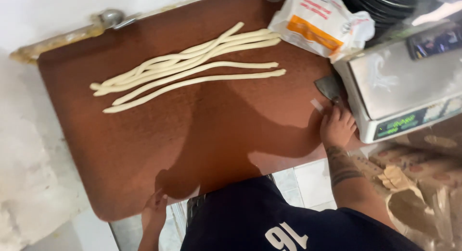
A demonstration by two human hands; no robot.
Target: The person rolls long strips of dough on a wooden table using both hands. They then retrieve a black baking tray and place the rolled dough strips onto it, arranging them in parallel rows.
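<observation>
Reddish-brown and smooth, the worktop fills most of the head view, with a dusting of flour across its middle. Several long ropes of pale dough lie side by side on its far half, running from near the far left corner toward the far right edge; some touch and cross each other at the left ends, while the two nearest ropes lie slightly apart from the bundle.

At the right edge of the worktop, the right hand rests with its fingers pointing away from the body, its grip closed around the handle of a metal scraper, whose blade lies flat on the board just beside a digital scale. The hand is well apart from the dough ropes.

At the near edge, by the near left corner, the left hand touches the rim of the worktop; its grip is loose and holds nothing, fingers lightly curled on the edge.

Beyond the scraper, a white and orange flour bag sits at the far right corner.
</observation>
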